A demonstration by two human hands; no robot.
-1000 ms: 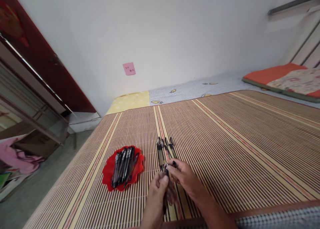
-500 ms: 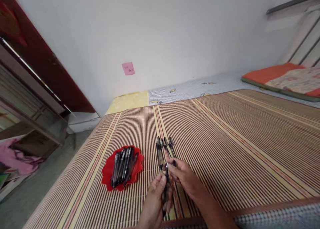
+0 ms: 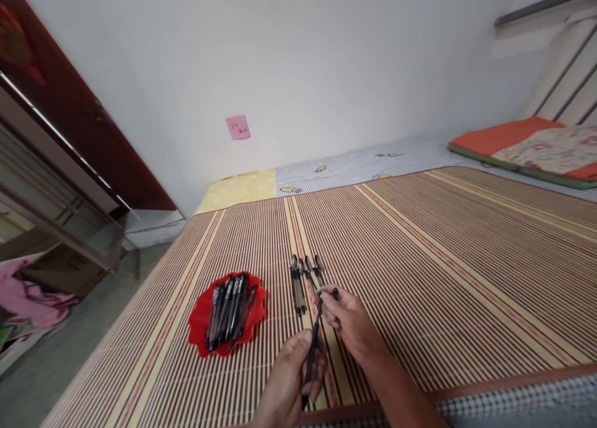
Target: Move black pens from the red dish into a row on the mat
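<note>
My left hand (image 3: 290, 378) grips a black pen (image 3: 312, 347) by its lower barrel, tilted up and to the right. My right hand (image 3: 349, 319) pinches the pen's upper end, where a small black cap (image 3: 334, 292) shows at the fingertips. Just beyond the hands, several black pens (image 3: 304, 275) lie side by side on the striped bamboo mat (image 3: 420, 247). To the left, a red scalloped plate (image 3: 199, 319) holds several more black pens (image 3: 228, 310).
The mat covers a bed with a wooden front edge (image 3: 489, 387). An orange-edged cushion (image 3: 527, 145) lies at the far right. A dark red cabinet (image 3: 69, 123) stands at the left, by the floor. A pink note (image 3: 237, 127) is stuck to the white wall.
My right hand has moved up and to the right, away from the left one. The pen between them now shows more of its length and tilts more.
</note>
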